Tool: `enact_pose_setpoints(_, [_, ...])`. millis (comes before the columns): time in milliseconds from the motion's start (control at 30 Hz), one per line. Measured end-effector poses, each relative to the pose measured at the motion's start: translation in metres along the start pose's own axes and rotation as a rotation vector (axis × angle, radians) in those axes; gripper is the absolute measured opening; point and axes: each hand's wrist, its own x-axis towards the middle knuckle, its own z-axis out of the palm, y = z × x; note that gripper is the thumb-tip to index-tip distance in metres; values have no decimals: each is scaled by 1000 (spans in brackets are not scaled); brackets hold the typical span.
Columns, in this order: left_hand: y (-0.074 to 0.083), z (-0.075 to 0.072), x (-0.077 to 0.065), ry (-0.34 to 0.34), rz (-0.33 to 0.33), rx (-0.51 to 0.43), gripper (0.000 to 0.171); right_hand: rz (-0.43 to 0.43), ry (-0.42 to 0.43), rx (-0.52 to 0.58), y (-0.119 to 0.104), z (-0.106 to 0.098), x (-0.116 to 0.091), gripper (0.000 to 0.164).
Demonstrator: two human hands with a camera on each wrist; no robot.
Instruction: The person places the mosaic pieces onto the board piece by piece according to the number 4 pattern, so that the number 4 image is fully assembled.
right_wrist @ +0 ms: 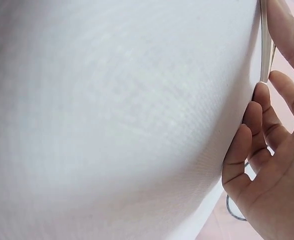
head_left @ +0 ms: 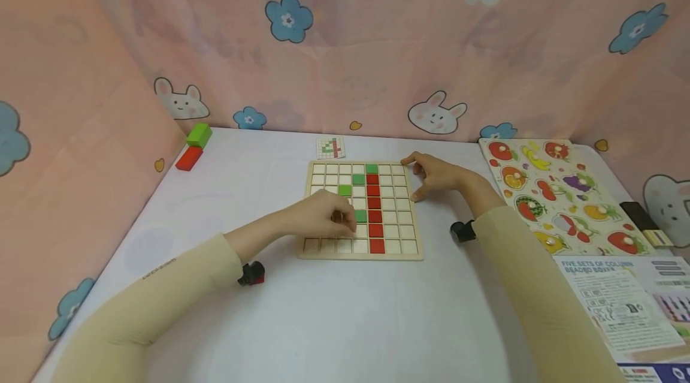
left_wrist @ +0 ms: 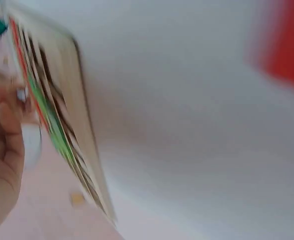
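Observation:
A wooden grid board (head_left: 361, 256) lies flat on the white table, its cells mostly pale. Red tiles (head_left: 375, 231) form a column right of its middle, and several green tiles (head_left: 345, 190) sit to their left. My left hand (head_left: 315, 215) is over the lower left of the board, fingers bent and thumb near the index fingertip; whether a piece is between them cannot be told. With spread thumb and index finger, my right hand (head_left: 439, 176) touches the board's right edge. Its other fingers (right_wrist: 234, 155) rest against the table in the right wrist view.
A small pattern card (head_left: 330, 148) lies behind the board. Green (head_left: 199, 135) and red (head_left: 189, 158) blocks are at the far left. To the right lie a fruit puzzle board (head_left: 560, 197), a dark object (head_left: 638, 215) and a printed box (head_left: 620, 305). A printed curtain (head_left: 356, 41) hangs behind.

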Motion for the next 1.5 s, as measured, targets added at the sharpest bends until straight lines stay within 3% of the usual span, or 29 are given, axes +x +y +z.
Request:
enact_pose_setpoints(167, [-25,-24,-34,-66,-49,-48,3,3,0,-6,1,0,1,88])
enact_pose_setpoints(333, [-41,-36,-65,-175,-133,-73,8,-7,0,-6,2,0,0,89])
enact_pose_setpoints(633, [-48,-37,-104,-262,-202,-41,34,0,5,-8,3,0,0,89])
enact_pose_setpoints(833, [-50,-30,-116,-296,-215,-34,54,6,2,-3,3,-2,-3,89])
enact_pose_setpoints(1000, [-54,-28,-113,-245,-230,-42,40,-1,0,-3,5,-1,-1,89])
enact_pose_setpoints(1167, [-65,-31,-104,-137,-276,-42,24,-11,4,-5,5,-1,-1,89])
enact_pose_setpoints(1400, [-72,-35,-89,38,-279,124,20,-8,4,-8,5,-1,-1,89])
enact_pose_setpoints(1500, [-71,-34,-82,127,-305,142,18,-3,0,-5,4,0,-1,89])
